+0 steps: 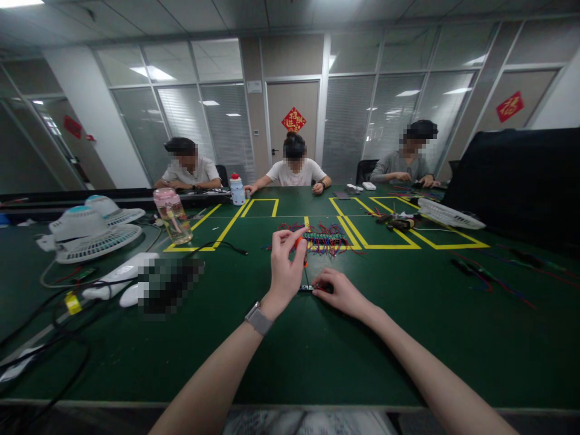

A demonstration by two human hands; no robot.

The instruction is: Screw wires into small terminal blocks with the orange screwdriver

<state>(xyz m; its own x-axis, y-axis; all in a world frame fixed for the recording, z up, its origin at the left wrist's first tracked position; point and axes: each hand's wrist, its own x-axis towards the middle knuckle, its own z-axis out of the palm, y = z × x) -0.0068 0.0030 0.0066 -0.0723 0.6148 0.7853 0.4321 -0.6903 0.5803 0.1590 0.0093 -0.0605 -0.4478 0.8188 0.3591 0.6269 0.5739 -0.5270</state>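
Observation:
My left hand (286, 266) is closed round the orange handle of a screwdriver (306, 273), whose thin shaft points down. The tip meets a small circuit board (307, 288) on the green table. My right hand (338, 291) grips the right end of that board, fingertips pressed together beside red wires. Part of the board is hidden under those fingers. Just beyond my hands lies a row of green terminal boards (326, 236) with many red and blue wires spreading from both sides.
Yellow tape (389, 246) marks rectangles on the green table (290, 362). At left are fans (97, 235), a pink-lidded bottle (172, 214), a white power strip (120, 277) and black cables. Wired boards (471, 272) and a black screen (521, 187) are at right. Several people sit opposite.

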